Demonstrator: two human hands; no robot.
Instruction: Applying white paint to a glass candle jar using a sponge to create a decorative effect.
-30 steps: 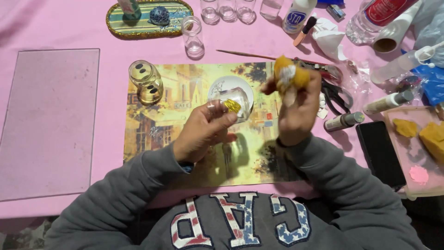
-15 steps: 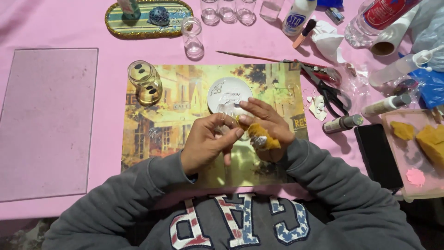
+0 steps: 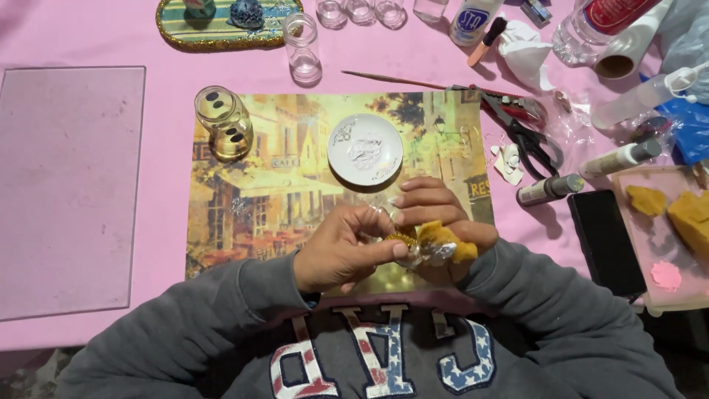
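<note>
My left hand (image 3: pixel 338 253) and my right hand (image 3: pixel 436 222) meet at the near edge of a picture placemat (image 3: pixel 281 185), close to my chest. The left hand pinches a small clear glass piece with gold glitter on it (image 3: pixel 399 238). A yellow sponge piece (image 3: pixel 442 238) sits in the fingers of the right hand, pressed against that glass piece. Just beyond the hands a white saucer (image 3: pixel 365 149) with clear smears rests on the placemat.
A glass jar with dark dots (image 3: pixel 223 124) stands on the placemat's far left corner. A glass pane (image 3: pixel 66 192) lies at left. Scissors (image 3: pixel 528 137), a thin brush (image 3: pixel 399 77), two tubes (image 3: pixel 550 188), a black phone (image 3: pixel 605 240) and a pink tray with sponges (image 3: pixel 687 222) crowd the right.
My right hand came down from above the saucer with the sponge and joined the left hand. Both hands have drawn back toward my body, uncovering the saucer.
</note>
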